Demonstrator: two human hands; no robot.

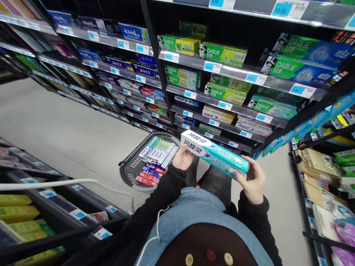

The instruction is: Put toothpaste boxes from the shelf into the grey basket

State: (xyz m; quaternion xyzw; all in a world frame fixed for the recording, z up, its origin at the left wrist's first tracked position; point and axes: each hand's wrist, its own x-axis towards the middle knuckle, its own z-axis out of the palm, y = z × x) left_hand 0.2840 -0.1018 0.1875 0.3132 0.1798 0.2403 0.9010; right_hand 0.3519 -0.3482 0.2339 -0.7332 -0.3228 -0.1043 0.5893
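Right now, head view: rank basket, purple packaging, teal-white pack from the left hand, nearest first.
1. Teal-white pack: in the left hand, its other end in the right hand.
2. Basket: just off to the left, on the floor.
3. Purple packaging: far right, low on the shelving, well beyond the right hand.

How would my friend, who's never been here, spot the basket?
Find the big dark shelves stacked with boxes. On the floor in front of them, left of the person's left hand, sits the basket. Unlike those shelves, it's a rounded grey tub with little holes, and red boxes lie inside.
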